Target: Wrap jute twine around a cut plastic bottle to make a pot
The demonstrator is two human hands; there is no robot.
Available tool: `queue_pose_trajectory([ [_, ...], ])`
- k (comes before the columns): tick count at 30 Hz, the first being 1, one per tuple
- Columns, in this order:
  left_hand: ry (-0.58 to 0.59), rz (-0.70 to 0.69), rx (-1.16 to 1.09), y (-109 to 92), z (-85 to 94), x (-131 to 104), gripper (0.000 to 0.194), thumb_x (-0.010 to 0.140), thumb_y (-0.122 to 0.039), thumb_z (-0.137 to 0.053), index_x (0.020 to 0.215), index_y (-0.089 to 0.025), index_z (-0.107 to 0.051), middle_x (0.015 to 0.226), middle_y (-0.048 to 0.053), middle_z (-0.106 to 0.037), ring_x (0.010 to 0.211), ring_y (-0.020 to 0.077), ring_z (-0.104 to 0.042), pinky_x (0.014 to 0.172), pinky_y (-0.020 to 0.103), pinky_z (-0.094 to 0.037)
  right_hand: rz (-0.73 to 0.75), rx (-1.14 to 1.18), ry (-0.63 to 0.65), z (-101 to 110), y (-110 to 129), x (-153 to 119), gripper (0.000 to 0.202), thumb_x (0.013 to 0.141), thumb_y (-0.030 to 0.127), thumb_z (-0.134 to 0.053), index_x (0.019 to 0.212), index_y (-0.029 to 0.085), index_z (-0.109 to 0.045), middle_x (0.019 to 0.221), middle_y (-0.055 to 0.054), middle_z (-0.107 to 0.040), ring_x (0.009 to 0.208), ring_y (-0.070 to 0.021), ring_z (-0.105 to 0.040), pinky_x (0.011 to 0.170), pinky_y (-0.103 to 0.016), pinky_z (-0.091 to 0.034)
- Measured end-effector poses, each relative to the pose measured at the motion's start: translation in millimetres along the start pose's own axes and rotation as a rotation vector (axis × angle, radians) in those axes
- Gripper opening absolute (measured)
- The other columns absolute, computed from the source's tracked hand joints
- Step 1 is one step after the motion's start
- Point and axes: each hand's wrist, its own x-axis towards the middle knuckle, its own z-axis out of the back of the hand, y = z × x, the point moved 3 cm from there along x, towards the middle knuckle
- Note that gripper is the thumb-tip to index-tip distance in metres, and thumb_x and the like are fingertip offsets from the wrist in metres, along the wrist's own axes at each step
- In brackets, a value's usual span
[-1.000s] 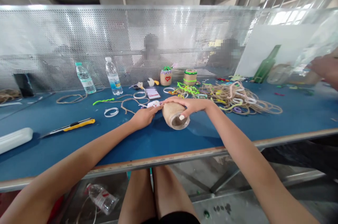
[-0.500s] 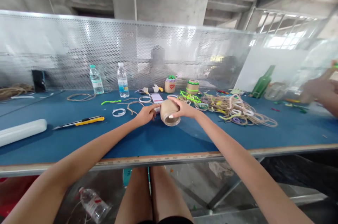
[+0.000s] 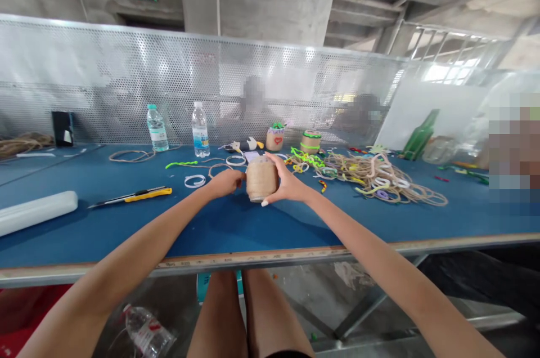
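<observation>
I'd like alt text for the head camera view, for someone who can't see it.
A person's right hand grips a tan, twine-wrapped jar at a flat blue table, the left hand close beside it. A slim yellow utility knife lies left, a tangled heap of tan twine right.

a cutter (image 3: pixel 134 197) lies on the table (image 3: pixel 228 234) left of the jar (image 3: pixel 260 180), a rope pile (image 3: pixel 358 169) to its right.

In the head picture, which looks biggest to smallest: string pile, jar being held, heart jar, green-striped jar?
String pile
Held twine-wrapped jar
Heart jar and green-striped jar: look too alike to rank
</observation>
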Motion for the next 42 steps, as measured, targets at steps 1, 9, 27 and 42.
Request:
queue_pose_trajectory([
  [1, -0.010, 0.011, 0.046, -2, 1.3, 0, 0.021, 0.093, -0.029, -0.057, 0.103, -0.012, -0.061, 0.097, 0.006, -0.065, 0.084, 0.0166, -0.064, 0.076, 0.035, -0.056, -0.007, 0.033, -0.029, -3, 2, 2, 0.105, 0.050, 0.053, -0.083, 0.134, 0.022, -0.028, 0.146, -0.015, -0.028, 0.135, -0.0315, -0.034, 0.112, -0.045, -0.028],
  [9, -0.064, 0.035, 0.325, -24, 6.8, -2, 0.027, 0.093, -0.027, -0.056, 0.117, -0.014, -0.057, 0.112, 0.009, -0.061, 0.094, 0.0198, -0.063, 0.080, 0.039, -0.056, -0.196, 0.077, -0.427, -8, -9, 7, 0.058, 0.068, 0.051, -0.067, 0.113, 0.025, -0.042, 0.121, -0.009, -0.043, 0.121, -0.0272, -0.038, 0.110, -0.046, -0.026],
  [27, -0.177, -0.093, 0.425, -36, 13.5, 2, 0.019, 0.093, -0.023, -0.056, 0.108, -0.012, -0.059, 0.102, 0.006, -0.063, 0.083, 0.0160, -0.063, 0.073, 0.034, -0.056, -0.481, 0.577, -0.371, 0, -32, 7, 0.044, 0.061, 0.055, -0.073, 0.088, 0.023, -0.059, 0.088, -0.002, -0.066, 0.086, -0.0223, -0.061, 0.077, -0.035, -0.048],
  [42, -0.294, -0.177, 0.301, -27, 29.9, -2, 0.041, 0.081, -0.001, -0.043, 0.109, -0.023, -0.065, 0.097, 0.005, -0.067, 0.088, 0.0186, -0.064, 0.062, 0.023, -0.044, -0.200, 0.471, -0.144, 24, -11, 0, 0.069, 0.052, 0.029, -0.082, 0.115, 0.025, -0.054, 0.111, -0.003, -0.064, 0.105, -0.0236, -0.059, 0.100, -0.042, -0.040],
])
